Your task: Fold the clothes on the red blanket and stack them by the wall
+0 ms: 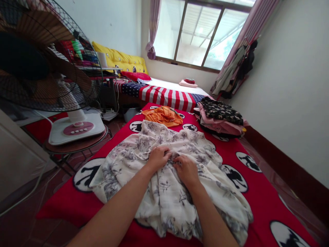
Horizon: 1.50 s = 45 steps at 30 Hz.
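A white shirt (164, 192) with a grey floral print lies spread and rumpled over a red cloth (259, 202) with round black-and-white figures. Near its middle, my left hand (158, 158) has its fingers curled and pinched on the fabric. Close beside it, my right hand (187, 169) grips the shirt the same way, a narrow gap between the two. The exact part under my fingertips is hidden. Small buttons show on the shirt to the right of my right hand. Just beyond the shirt's far edge sits a crumpled orange garment (164, 116).
A stack of folded clothes (221, 115) stands at the far right of the red cloth. On the left, a fan (77, 128) rests on a round stool (82, 145). A bed (167, 94) with a flag-pattern cover is under the window. Clothes (236, 68) hang by the right wall.
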Tool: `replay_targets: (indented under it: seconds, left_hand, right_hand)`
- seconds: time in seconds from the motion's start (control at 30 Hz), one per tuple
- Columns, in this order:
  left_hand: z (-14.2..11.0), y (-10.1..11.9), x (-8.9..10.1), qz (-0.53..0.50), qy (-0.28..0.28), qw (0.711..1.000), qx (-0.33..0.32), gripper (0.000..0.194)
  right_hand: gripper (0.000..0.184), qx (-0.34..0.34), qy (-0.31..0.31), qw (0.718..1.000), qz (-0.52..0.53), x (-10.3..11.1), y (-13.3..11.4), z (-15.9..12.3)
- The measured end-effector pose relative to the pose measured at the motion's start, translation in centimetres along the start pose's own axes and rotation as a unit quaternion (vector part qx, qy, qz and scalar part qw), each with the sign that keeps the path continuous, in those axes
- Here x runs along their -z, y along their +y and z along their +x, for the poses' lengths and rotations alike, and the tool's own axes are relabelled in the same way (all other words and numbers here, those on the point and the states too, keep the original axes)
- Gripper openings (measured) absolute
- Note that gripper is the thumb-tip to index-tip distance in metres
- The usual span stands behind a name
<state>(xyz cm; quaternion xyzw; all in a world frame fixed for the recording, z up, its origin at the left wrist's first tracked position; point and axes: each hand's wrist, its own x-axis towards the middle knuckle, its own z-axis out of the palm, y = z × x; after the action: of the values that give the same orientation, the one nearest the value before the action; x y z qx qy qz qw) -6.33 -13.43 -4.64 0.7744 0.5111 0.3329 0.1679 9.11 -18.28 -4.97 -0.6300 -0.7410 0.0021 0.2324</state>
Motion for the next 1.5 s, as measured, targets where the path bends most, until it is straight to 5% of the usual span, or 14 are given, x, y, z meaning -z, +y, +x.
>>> replay_targets:
  seconds: [0.3, 0.67, 0.93, 1.27, 1.5]
  left_hand:
    - [0.1, -1.3, 0.3, -0.056, -0.078, 0.995, -0.024, 0.022]
    - [-0.2, -0.9, 0.7, -0.034, -0.059, 0.996, -0.059, 0.016]
    - [-0.2, -0.7, 1.0, -0.045, -0.070, 0.996, -0.028, 0.016]
    - [0.2, -1.2, 1.1, -0.112, -0.056, 0.992, 0.023, 0.022]
    - [0.0, -1.6, 0.8, -0.154, -0.096, 0.983, 0.024, 0.025]
  right_hand:
    - [0.009, -0.043, 0.025, 0.998, 0.041, -0.2, -0.1, 0.0]
    - [0.016, 0.065, 0.081, 0.986, 0.129, -0.6, 0.2, 0.1]
    - [0.015, 0.090, 0.148, 0.971, 0.164, -1.3, 0.8, 0.5]
    - [0.012, 0.072, 0.143, 0.970, 0.185, -1.2, 1.4, 0.4]
    - [0.012, 0.079, 0.135, 0.968, 0.196, -1.5, 1.0, 0.4]
